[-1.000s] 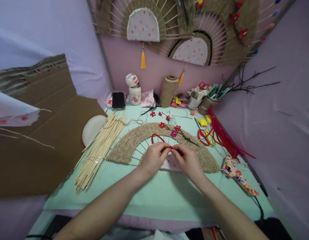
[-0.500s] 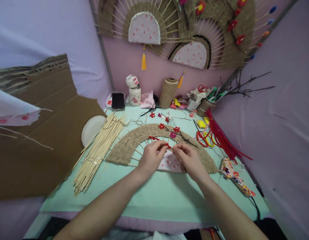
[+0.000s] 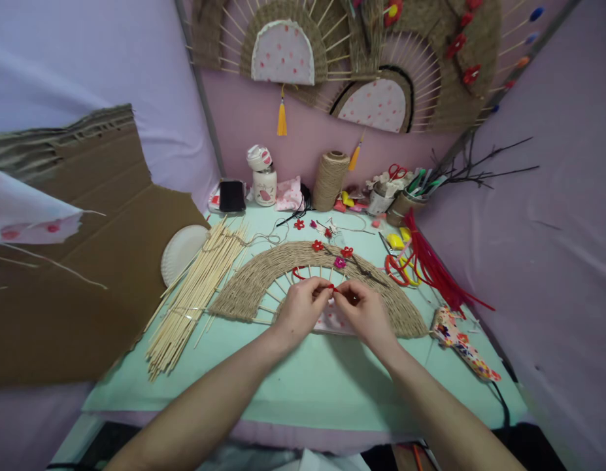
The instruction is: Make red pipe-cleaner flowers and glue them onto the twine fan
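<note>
Right now, from my seat far away, I see a thin red fuzzy strip (image 3: 294, 272) held up between two hands, above the middle of the fan. The left hand (image 3: 303, 309) pinches it with thumb and finger, and the right hand (image 3: 367, 313) pinches it too, with the fingertips almost meeting. A loop of the strip pokes out past the left hand, and I can't tell if it touches the sticks below. I think the step in hand is bending or twisting the strip, so the next move seems to call for a small, firm pinch, with both hands close. Under the hands lies the brown, half-round fan of woven twine (image 3: 244, 291), with a white cloth patch with pink dots (image 3: 329, 322) partly hidden. On its brown band I see a dark bare twig (image 3: 365, 271), two little red flowers (image 3: 318, 246) and one bright pink flower (image 3: 339, 262). It all sits on a pale green tabletop (image 3: 278, 396). On the left is a bundle of pale wooden sticks (image 3: 192, 307); on the right, a bunch of long red fuzzy strips (image 3: 427, 268).
</note>
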Available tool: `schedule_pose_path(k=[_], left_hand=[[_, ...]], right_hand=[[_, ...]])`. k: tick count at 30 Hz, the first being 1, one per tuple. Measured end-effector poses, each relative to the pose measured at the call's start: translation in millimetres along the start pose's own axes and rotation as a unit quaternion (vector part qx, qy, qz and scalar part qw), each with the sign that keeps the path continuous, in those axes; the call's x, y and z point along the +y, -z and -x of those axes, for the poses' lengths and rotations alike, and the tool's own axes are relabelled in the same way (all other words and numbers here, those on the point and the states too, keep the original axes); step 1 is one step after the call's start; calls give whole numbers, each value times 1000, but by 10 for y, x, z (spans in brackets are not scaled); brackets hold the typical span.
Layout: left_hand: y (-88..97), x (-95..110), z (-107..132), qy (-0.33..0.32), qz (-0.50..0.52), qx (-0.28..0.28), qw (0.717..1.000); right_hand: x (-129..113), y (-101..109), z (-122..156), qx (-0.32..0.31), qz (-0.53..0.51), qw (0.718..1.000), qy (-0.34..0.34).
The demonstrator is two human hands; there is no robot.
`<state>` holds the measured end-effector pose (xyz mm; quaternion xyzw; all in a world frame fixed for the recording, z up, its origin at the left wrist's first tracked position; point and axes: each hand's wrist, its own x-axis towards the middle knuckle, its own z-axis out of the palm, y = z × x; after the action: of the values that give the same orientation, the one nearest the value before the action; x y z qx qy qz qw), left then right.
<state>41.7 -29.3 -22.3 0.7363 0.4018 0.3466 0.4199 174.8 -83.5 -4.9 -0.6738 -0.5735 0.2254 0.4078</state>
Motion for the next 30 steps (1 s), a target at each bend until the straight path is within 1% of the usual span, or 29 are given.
schedule_pose_path(k=[2,3,4,5,6,8,10,11,12,13,15,17,19,21,24,27,30], left_hand=[[-3,-5,5,22,14,-13,1000],[-4,-6,7,31,19,-18,999],[-4,-6,7,40,23,-18,999],[-2,-5,4,49,29,-17,998],[2,-4,-2,57,39,-14,998],[13,-2,-23,76,74,-4,994],[27,-4,-52,102,121,4,987],[33,-6,-66,116,138,6,984],[37,-9,-79,127,150,8,981],[40,-12,-89,134,157,8,978],[41,-15,-102,138,165,4,977],[43,-7,-107,140,175,1,975],[53,15,-108,150,185,-7,971],[72,45,-107,160,194,-16,968],[102,77,-109,160,195,-31,967],[116,71,-113,151,182,-54,970],[113,45,-115,156,178,-76,969]], right_hand=[[4,-28,33,21,109,989,96],[7,-40,44,26,146,980,132],[13,-49,48,29,163,974,152],[20,-53,44,28,159,975,151],[29,-50,32,24,134,982,130],[48,-29,-8,7,34,998,50],[60,2,-46,1,-62,998,-20],[61,16,-58,5,-85,996,-31],[58,27,-63,14,-86,996,-22],[51,33,-61,23,-69,997,4],[32,31,-44,29,-12,996,84],[18,12,-26,25,39,986,158],[21,-11,-18,22,70,978,195],[40,-28,-22,20,83,975,205],[71,-24,-37,9,83,976,202],[89,-5,-47,-7,76,979,187],[106,-14,-44,-5,63,981,182]])
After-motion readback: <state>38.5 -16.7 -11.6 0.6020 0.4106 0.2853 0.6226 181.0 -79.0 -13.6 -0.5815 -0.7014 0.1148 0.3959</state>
